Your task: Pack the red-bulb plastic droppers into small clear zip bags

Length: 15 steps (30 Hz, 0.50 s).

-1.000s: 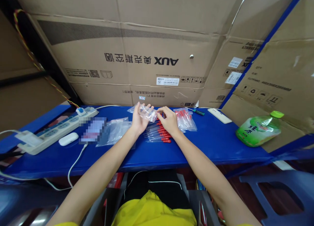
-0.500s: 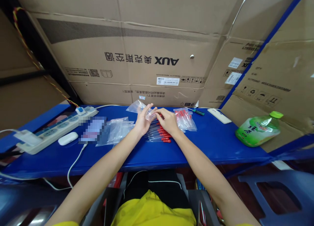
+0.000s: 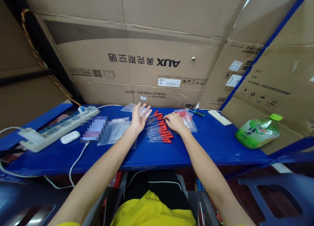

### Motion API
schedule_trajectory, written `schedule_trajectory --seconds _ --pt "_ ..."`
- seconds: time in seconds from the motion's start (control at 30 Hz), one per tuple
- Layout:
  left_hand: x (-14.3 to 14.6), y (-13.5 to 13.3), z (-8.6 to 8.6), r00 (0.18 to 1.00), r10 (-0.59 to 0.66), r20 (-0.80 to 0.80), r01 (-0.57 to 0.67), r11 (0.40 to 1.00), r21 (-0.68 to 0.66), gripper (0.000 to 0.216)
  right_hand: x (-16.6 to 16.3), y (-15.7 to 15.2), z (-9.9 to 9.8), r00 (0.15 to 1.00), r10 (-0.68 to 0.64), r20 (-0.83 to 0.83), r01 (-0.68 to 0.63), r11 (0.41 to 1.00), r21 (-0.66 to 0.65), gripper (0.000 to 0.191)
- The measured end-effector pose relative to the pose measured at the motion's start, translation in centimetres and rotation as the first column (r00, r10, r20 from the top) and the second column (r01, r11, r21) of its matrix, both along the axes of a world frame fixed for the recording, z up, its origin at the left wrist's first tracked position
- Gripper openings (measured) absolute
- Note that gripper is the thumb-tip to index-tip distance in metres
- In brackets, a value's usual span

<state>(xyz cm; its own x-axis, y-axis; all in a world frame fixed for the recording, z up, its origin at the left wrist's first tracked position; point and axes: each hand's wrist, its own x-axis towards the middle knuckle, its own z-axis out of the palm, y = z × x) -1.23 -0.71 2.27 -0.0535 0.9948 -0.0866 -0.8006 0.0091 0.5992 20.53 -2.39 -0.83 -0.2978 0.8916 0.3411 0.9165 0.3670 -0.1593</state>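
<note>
My left hand [image 3: 138, 117] is raised palm up over the blue table [image 3: 208, 144], its fingers around a small clear plastic bag [image 3: 133, 107]. My right hand [image 3: 174, 122] lies curled on the right end of a row of clear tubes with red caps [image 3: 160, 132]; whether it grips one is hidden. A bag filled with red-capped tubes [image 3: 187, 119] lies just right of that hand. A pile of empty clear bags [image 3: 115, 130] lies left of my left hand.
A white power strip [image 3: 56, 129], a white earbud case [image 3: 70, 137] and a cable sit at the left. A green bottle [image 3: 257, 130], a white remote-like bar [image 3: 219, 117] and a small screwdriver [image 3: 198, 112] lie at the right. Cardboard boxes [image 3: 137, 62] wall the back.
My right hand has left the bag and dropped onto the tubes to the right. My left hand still holds the clear bag, now lower and further back.
</note>
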Motion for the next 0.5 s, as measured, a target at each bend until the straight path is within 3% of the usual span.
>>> schedule_trajectory --seconds 0.5 --pt "-0.69 0.22 0.35 0.998 0.015 0.059 -0.012 0.999 -0.042 0.021 0.55 0.53 -0.33 0.997 0.067 -0.035 -0.069 0.997 -0.037 0.013"
